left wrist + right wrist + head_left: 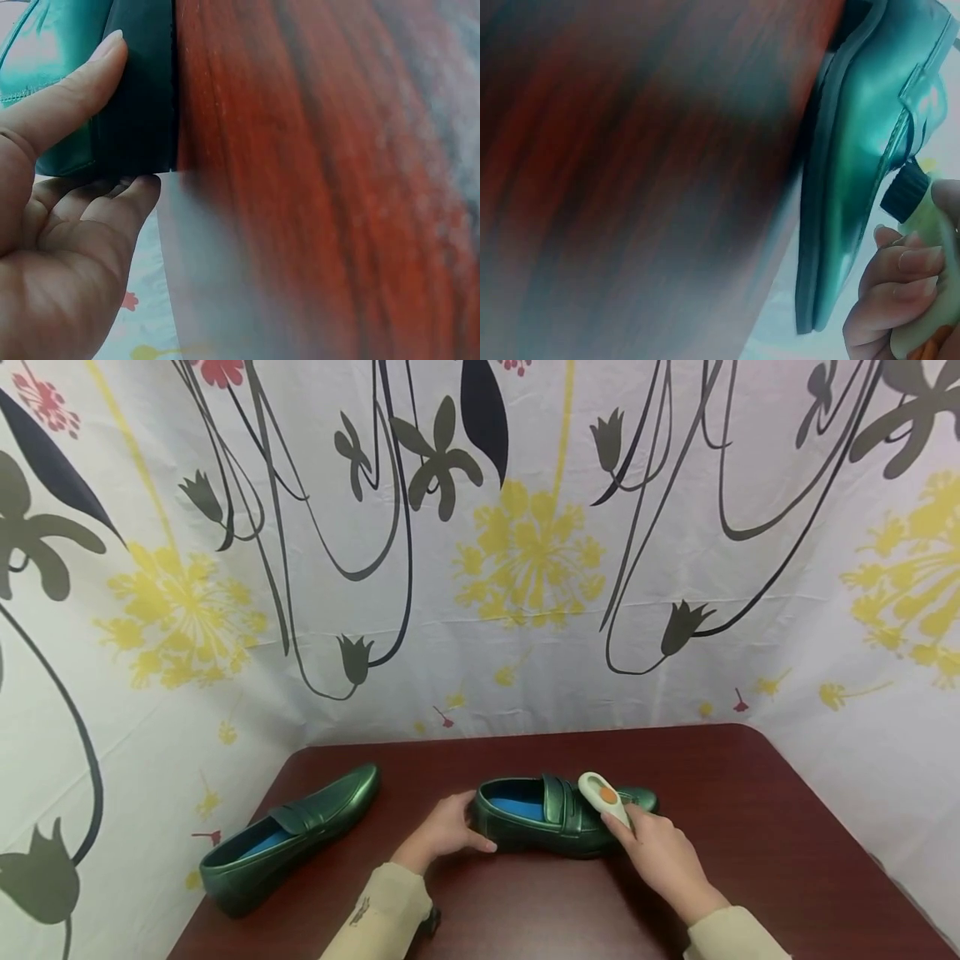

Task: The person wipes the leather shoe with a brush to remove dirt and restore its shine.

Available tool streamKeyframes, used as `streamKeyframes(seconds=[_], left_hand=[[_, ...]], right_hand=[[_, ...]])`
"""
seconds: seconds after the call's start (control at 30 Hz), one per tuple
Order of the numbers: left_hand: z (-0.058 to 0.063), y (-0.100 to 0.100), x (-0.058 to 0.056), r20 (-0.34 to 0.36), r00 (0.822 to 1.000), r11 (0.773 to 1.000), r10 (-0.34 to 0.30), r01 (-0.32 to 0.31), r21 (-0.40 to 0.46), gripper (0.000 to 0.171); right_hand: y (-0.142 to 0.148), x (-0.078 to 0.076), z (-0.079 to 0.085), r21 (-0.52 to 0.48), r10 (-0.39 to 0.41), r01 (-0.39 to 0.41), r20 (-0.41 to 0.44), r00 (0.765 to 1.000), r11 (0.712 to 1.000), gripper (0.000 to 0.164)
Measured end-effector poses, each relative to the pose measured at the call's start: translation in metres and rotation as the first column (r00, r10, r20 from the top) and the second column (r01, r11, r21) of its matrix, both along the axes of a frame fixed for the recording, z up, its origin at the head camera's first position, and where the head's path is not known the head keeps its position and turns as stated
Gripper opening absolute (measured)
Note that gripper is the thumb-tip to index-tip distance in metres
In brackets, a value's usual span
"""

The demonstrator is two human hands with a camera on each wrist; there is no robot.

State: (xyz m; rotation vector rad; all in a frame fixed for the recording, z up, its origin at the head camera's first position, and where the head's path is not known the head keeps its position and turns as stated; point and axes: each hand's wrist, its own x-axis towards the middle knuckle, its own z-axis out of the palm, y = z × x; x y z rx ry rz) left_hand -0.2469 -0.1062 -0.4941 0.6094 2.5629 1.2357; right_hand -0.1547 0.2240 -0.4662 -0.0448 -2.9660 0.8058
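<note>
1. On the counter (540, 910) stand a held shoe (525, 838) and, well apart at left, a second shoe (311, 839): two, both green.
2. The left hand (448, 828) grips the held shoe's heel, thumb on the near side; the right hand (663, 853) pinches one brush (606, 797) over the front.
3. The right wrist view alone shows the brush's dark bristles (905, 192), near the strap (924, 112).
4. Inside each shoe: a blue insole (517, 810).

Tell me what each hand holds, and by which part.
Left hand: the green shoe between the hands, by its heel. Right hand: the pale brush, by its handle.
</note>
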Motion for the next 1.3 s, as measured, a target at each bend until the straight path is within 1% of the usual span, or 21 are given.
streamKeyframes(seconds=[0.13, 0.23, 0.4, 0.5, 0.63, 0.73, 0.8, 0.87, 0.93, 1.03, 1.07, 1.13, 1.2, 1.3], left_hand=[[-0.001, -0.001, 0.001, 0.01, 1.0, 1.0, 0.005, -0.005, -0.007, 0.094], [-0.001, -0.002, 0.002, 0.02, 1.0, 1.0, 0.001, -0.001, 0.009, 0.093], [-0.002, -0.004, 0.002, 0.055, 0.998, 0.999, 0.017, -0.02, 0.044, 0.09], [-0.002, -0.005, 0.003, 0.064, 0.998, 0.999, 0.023, -0.026, 0.042, 0.09], [0.001, -0.006, 0.004, 0.091, 0.996, 0.998, 0.007, -0.013, 0.069, 0.088], [0.005, -0.009, 0.004, 0.126, 0.992, 0.993, -0.015, 0.0, 0.115, 0.085], [0.009, -0.011, 0.003, 0.15, 0.989, 0.991, -0.008, -0.012, 0.131, 0.081], [0.013, -0.013, 0.001, 0.206, 0.979, 0.984, 0.009, -0.045, 0.17, 0.078], [0.017, -0.013, 0.0, 0.27, 0.961, 0.978, 0.054, -0.106, 0.181, 0.082], [0.023, -0.01, 0.0, 0.38, 0.916, 0.965, 0.125, -0.201, 0.169, 0.1], [0.025, -0.009, 0.0, 0.402, 0.904, 0.963, 0.149, -0.225, 0.15, 0.105], [0.028, -0.007, 0.001, 0.432, 0.885, 0.963, 0.175, -0.244, 0.11, 0.112], [0.032, -0.005, 0.004, 0.448, 0.875, 0.968, 0.185, -0.24, 0.069, 0.115], [0.035, -0.003, 0.008, 0.463, 0.868, 0.975, 0.18, -0.22, 0.034, 0.118]], right_hand=[[0.009, 0.0, -0.002, 0.028, -0.007, 0.007, 0.022, 1.0, 1.0, 0.058], [0.016, 0.0, -0.001, 0.059, -0.006, 0.005, 0.026, 1.0, 0.998, 0.055], [0.024, 0.001, 0.003, 0.11, 0.005, -0.004, -0.005, 1.0, 0.994, 0.049], [0.03, 0.001, 0.003, 0.132, -0.003, 0.004, -0.013, 1.0, 0.991, 0.048], [0.04, 0.002, 0.004, 0.146, -0.023, 0.025, -0.018, 1.0, 0.989, 0.05], [0.047, 0.002, 0.004, 0.149, -0.039, 0.041, -0.015, 0.999, 0.988, 0.052], [0.051, 0.003, 0.005, 0.147, -0.045, 0.046, -0.011, 0.999, 0.988, 0.054], [0.054, 0.003, 0.006, 0.141, -0.049, 0.05, -0.008, 0.999, 0.989, 0.056], [0.056, 0.003, 0.007, 0.134, -0.052, 0.053, -0.011, 0.999, 0.99, 0.058], [0.057, 0.004, 0.007, 0.123, -0.054, 0.055, -0.013, 0.998, 0.991, 0.06], [0.058, 0.004, 0.007, 0.121, -0.054, 0.055, -0.017, 0.998, 0.991, 0.06], [0.058, 0.005, 0.007, 0.121, -0.054, 0.056, -0.02, 0.998, 0.991, 0.06], [0.058, 0.007, 0.007, 0.12, -0.055, 0.058, -0.028, 0.998, 0.991, 0.06], [0.057, 0.008, 0.007, 0.12, -0.057, 0.061, -0.037, 0.998, 0.991, 0.061]])
